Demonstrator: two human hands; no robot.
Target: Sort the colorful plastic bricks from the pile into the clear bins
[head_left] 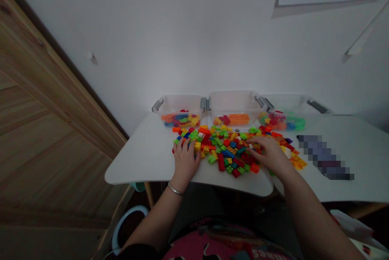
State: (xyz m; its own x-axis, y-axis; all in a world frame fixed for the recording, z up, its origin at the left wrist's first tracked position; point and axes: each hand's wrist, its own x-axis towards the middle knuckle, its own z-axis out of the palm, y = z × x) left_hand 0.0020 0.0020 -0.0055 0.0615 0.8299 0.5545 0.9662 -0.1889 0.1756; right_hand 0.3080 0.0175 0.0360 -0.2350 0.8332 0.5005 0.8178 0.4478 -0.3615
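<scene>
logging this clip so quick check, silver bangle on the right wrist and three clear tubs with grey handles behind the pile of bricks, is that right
No, the silver bangle is on the left wrist, not the right, as the head view shows. The rest stands: three clear plastic tubs with grey handles sit behind the pile of toy bricks.
</scene>
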